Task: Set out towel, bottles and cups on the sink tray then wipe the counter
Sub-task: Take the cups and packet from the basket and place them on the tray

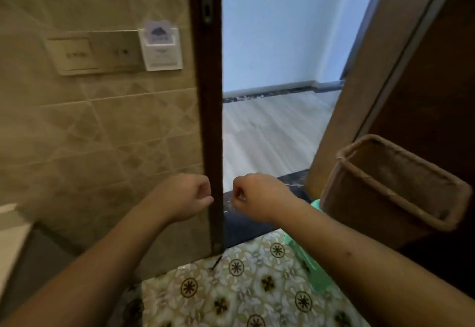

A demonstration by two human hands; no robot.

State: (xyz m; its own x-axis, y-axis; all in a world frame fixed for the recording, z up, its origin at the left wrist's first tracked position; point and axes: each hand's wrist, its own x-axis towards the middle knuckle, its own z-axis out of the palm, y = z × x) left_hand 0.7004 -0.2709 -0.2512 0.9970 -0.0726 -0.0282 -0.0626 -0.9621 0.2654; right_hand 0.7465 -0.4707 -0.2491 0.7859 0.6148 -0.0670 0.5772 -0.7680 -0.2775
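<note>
Both bare forearms reach forward toward a dark brown wooden door frame (208, 110) that runs upright through the middle of the view. The left hand (185, 196) is curled into a loose fist just left of the frame, fingers together and holding nothing visible. The right hand (253, 196) is curled just right of it, thumb and fingers pinched on something small and glinting that is too blurred to identify. Left of the frame is a beige tiled wall (102, 134) carrying a cream switch panel (95, 54) and a white key-card holder (161, 49) with a card in it. Through the doorway lies pale wood-grain flooring (270, 131) and a white far wall. The near floor is floral-patterned tile (244, 283). At right stands a brown woven basket (390, 185) beside a brown open door (424, 69). No towel, bottles, cups or sink tray are in view.
</note>
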